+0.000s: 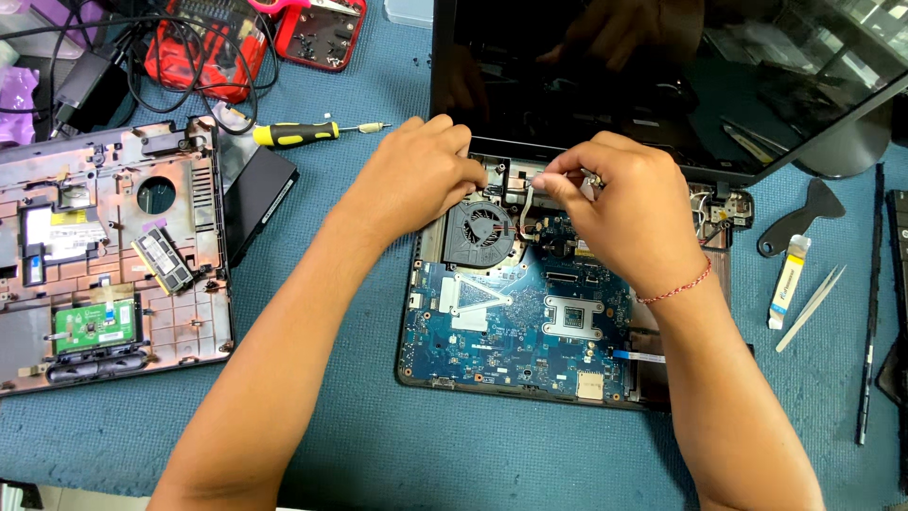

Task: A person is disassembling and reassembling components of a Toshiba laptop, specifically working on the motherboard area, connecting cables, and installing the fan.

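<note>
Now right hand [624,213] fingers [558,185] pinched shut on thin cable [523,210], left hand [421,175] fingers curled beside fan [480,232].

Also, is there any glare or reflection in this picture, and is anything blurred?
Head view: the dark laptop screen mirrors the hands and the room; light is even, shadows soft; the left hand, right hand and blue circuit board look sharp; no strong glare.

both hands [416,175] [619,208] forward, fingers [553,182] pinched
</note>
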